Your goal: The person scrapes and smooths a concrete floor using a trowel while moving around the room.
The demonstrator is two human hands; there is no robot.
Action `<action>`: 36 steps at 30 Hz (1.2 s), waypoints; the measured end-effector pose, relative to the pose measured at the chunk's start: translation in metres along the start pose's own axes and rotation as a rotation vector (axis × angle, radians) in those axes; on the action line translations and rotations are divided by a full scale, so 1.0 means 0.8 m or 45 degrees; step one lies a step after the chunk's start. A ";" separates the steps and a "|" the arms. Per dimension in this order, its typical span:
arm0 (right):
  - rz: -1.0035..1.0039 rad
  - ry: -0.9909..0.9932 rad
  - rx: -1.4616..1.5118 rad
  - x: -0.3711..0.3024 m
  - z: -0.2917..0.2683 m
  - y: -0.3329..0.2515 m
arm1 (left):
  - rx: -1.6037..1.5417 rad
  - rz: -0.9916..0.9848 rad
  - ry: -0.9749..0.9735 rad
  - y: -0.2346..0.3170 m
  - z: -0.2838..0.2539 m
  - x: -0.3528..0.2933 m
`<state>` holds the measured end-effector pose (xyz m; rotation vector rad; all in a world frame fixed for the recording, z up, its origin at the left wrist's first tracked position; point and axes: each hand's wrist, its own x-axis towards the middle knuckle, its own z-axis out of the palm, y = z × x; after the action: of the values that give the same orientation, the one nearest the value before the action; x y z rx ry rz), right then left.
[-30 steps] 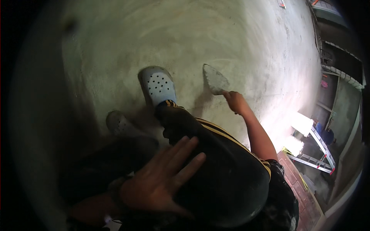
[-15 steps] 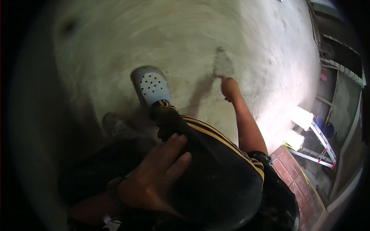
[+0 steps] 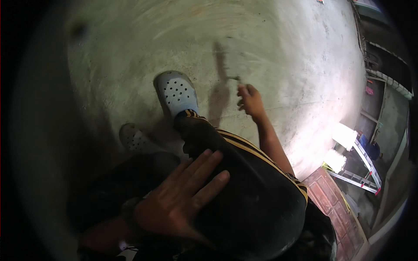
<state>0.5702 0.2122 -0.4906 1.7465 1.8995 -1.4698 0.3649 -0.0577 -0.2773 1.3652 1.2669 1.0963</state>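
Observation:
My right hand [image 3: 250, 101] is closed round the handle of a trowel [image 3: 234, 78], held over the grey concrete floor [image 3: 130, 56]. The trowel's blade is smeared by motion and blends into the floor, so I cannot tell whether it touches. A dark shadow falls just left of it. My left hand [image 3: 174, 202] lies flat on my bent leg in black trousers with yellow stripes [image 3: 257, 150], its fingers stretched out and holding nothing. Beyond that knee, one grey clog with holes [image 3: 177, 92] is planted on the floor. The other clog [image 3: 133, 137] sits farther back in shadow.
At the right stands an aluminium ladder [image 3: 369, 162] beside two glaring white lamps [image 3: 345, 135]. A reddish panelled door [image 3: 327, 198] lies or leans at the lower right. Pale swirl marks cover the floor ahead.
My right hand has shifted a little left, and the trowel has turned so its blade now looks thin and blurred. My left hand still rests on the leg.

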 end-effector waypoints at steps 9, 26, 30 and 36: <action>0.693 0.258 0.731 -0.129 -0.025 0.147 | -0.014 -0.005 -0.009 -0.001 0.004 0.003; 0.526 0.269 0.839 0.041 -0.025 0.048 | -0.092 -0.019 -0.014 -0.018 0.012 -0.020; 0.548 0.206 0.842 0.045 -0.035 0.056 | -0.100 -0.085 -0.094 -0.020 0.005 -0.022; 0.534 0.262 0.693 0.029 0.039 0.013 | -0.175 -0.020 0.026 -0.021 0.007 -0.029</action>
<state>0.5570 0.2029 -0.5278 2.4225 1.1398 -1.7871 0.3665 -0.0812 -0.2953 1.2419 1.1927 1.1674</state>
